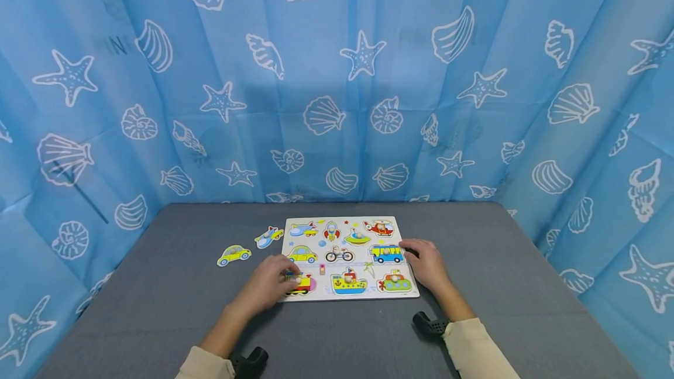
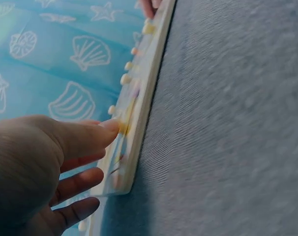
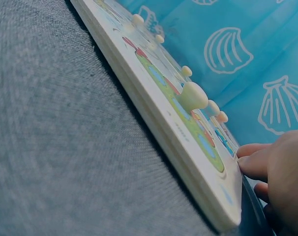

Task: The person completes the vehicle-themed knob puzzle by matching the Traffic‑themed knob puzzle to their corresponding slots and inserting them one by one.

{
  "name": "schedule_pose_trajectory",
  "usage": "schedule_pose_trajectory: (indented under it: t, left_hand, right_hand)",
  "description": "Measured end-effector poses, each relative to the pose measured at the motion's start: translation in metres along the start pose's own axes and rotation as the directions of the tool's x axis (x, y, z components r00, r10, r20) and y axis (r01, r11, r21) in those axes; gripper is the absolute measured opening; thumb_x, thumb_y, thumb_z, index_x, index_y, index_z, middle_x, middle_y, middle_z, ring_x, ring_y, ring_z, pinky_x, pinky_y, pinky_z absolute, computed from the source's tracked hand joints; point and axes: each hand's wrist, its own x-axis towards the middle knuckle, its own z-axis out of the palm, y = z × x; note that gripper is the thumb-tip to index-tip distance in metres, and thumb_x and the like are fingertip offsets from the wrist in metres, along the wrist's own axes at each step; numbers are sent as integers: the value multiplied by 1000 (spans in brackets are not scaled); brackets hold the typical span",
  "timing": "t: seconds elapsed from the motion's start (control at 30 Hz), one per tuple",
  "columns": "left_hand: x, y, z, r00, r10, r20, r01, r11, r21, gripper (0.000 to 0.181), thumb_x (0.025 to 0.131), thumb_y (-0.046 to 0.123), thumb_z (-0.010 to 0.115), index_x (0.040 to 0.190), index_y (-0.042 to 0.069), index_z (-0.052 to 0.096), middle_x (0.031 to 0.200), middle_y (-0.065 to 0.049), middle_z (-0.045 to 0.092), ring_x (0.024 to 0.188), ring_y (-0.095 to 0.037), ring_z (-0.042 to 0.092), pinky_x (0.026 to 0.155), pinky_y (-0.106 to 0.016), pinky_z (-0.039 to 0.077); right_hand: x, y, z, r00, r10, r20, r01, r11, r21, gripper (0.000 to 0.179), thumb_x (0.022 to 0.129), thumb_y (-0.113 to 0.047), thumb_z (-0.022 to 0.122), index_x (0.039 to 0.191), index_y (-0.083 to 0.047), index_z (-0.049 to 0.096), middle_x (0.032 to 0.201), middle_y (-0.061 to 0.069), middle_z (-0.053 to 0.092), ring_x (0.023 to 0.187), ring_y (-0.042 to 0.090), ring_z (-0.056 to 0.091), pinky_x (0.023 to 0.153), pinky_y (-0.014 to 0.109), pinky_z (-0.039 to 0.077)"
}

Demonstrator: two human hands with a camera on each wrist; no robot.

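Observation:
A wooden peg puzzle board (image 1: pixel 323 244) with vehicle pictures lies flat on the grey table. At its lower left corner my left hand (image 1: pixel 267 282) pinches the train piece (image 1: pixel 302 286) between thumb and fingers; in the left wrist view the thumb (image 2: pixel 92 136) hides the knob. The train lies at its place on the board. My right hand (image 1: pixel 427 265) touches the board's right edge beside the bus piece (image 1: pixel 387 254), fingers loosely bent. Close to its wrist sits the submarine piece (image 1: pixel 395 282), its round knob (image 3: pixel 193 97) standing up in the right wrist view.
Left of the board lie a loose yellow car piece (image 1: pixel 234 255) and a loose airplane piece (image 1: pixel 269 237). Knobbed pieces on the board include a ship (image 1: pixel 348 282) and a helicopter (image 1: pixel 379 228). A blue shell-print curtain (image 1: pixel 337 151) hangs behind the grey table (image 1: pixel 347 338).

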Motion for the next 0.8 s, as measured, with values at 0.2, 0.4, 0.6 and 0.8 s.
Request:
schedule_pose_trajectory:
  t: [0.2,0.4,0.6,0.8]
  left_hand:
    - [0,-7,-9,999,-17,-33,15,998,-59,16,82,14,78,96,20,72,92,9,61,85,-14,51,75,-37,46]
    - [2,-17,-15,994,-51,-93,43,996,-80,19,81,8,78,97,16,72,90,7,62,84,-14,53,77,-38,47]
    - [3,-30,-24,982,-75,-174,67,996,-50,19,80,8,79,97,14,72,93,3,64,85,-17,57,77,-40,48]
    - [2,-44,-36,958,-106,-266,108,994,-9,16,82,7,78,96,12,72,93,-2,65,87,-23,59,76,-44,48]
  right_hand:
    - [1,0,-1,1000,2,-4,-2,1000,3,29,94,-3,59,123,0,65,128,21,59,125,39,43,103,58,32]
    - [1,1,-1,1000,12,1,-12,1000,7,30,95,-4,58,124,0,65,129,20,59,126,38,43,103,57,31]
    - [1,1,-1,1000,10,-2,-10,1000,3,29,94,-4,59,123,0,65,129,20,59,126,39,43,103,57,31]
    - [0,0,-1,1000,-1,0,1,1000,10,29,93,-2,59,121,1,66,127,21,60,125,39,44,102,58,32]
